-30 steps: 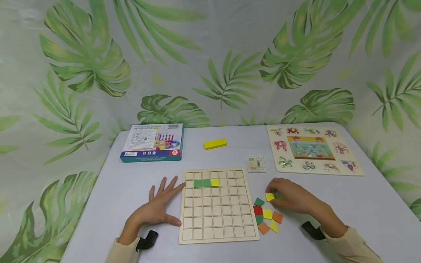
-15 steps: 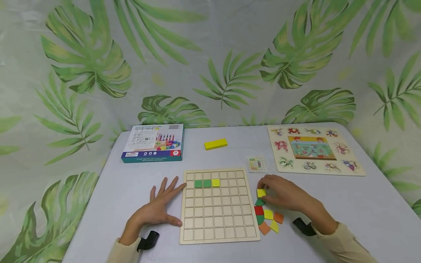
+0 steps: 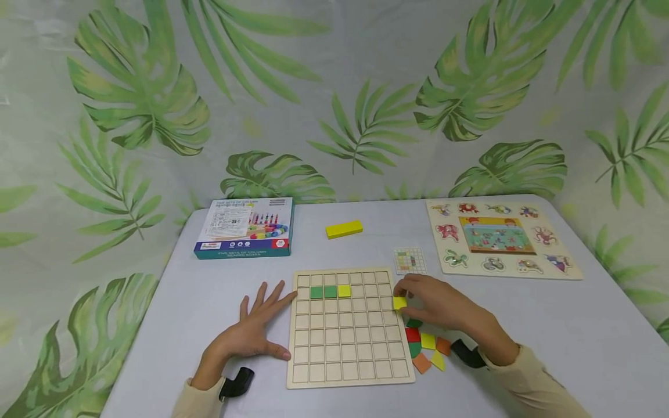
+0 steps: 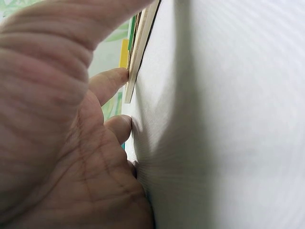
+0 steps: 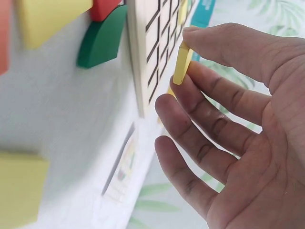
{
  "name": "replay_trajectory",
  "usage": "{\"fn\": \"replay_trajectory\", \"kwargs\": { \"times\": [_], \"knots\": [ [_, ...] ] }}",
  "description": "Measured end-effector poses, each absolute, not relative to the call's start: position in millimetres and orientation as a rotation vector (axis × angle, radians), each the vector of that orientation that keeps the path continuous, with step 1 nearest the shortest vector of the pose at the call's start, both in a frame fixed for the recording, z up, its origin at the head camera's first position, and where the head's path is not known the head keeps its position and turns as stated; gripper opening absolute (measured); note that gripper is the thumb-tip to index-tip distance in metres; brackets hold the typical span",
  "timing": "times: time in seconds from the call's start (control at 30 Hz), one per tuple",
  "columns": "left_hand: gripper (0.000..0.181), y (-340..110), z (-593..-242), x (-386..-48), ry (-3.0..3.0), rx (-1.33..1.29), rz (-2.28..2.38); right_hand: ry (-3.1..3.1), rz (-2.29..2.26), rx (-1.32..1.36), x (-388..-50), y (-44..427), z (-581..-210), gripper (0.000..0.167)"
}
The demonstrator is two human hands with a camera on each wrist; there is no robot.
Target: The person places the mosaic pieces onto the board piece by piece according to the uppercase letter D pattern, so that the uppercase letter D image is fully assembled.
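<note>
A wooden grid board (image 3: 317, 337) lies flat on the table. In its second row sit two green tiles (image 3: 316, 292) and one yellow tile (image 3: 344, 291). My left hand (image 3: 251, 334) is spread along the board's left side, thumb and index finger touching its edge; in the left wrist view the hand (image 4: 71, 133) lies beside the board's rim (image 4: 143, 38). My right hand (image 3: 444, 305) pinches a yellow square tile (image 3: 399, 303) at the board's upper right edge. Thumb and fingertips of the right hand (image 5: 238, 109) grip this tile (image 5: 182, 63) in the right wrist view.
Loose red (image 3: 412, 335), green, yellow and orange pieces lie right of the board. Behind it are a small printed card (image 3: 410, 261), a yellow block (image 3: 344, 229), a boxed toy (image 3: 244, 227) at the left and a sea-animal puzzle (image 3: 496, 238) at the right.
My right hand has moved left with the yellow tile, from beyond the loose pieces to the board's right edge. The left hand has stayed at the board's left edge.
</note>
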State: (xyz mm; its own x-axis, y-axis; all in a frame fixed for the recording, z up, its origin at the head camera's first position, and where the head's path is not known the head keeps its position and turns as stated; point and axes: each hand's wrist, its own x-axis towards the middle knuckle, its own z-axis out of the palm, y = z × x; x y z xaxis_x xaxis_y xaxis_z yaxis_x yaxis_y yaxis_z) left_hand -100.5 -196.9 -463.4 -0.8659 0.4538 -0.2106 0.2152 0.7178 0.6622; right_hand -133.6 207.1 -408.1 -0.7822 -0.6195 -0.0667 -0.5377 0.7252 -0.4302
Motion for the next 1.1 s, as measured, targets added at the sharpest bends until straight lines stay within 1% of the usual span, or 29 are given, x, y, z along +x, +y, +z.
{"fn": "replay_trajectory", "kwargs": {
  "times": [0.27, 0.67, 1.1],
  "knots": [
    [0.120, -195, -462, -100, 2.562, 0.506, 0.923, 2.730, -0.578, -0.983, -136, 192, -408, 0.022],
    [0.120, -195, -461, -100, 2.573, 0.514, 0.920, 2.728, -0.567, -1.042, -139, 169, -406, 0.024],
    [0.120, -198, -463, -100, 2.571, 0.535, 0.933, 2.698, -0.575, -1.135, -143, 136, -404, 0.022]
  ]
}}
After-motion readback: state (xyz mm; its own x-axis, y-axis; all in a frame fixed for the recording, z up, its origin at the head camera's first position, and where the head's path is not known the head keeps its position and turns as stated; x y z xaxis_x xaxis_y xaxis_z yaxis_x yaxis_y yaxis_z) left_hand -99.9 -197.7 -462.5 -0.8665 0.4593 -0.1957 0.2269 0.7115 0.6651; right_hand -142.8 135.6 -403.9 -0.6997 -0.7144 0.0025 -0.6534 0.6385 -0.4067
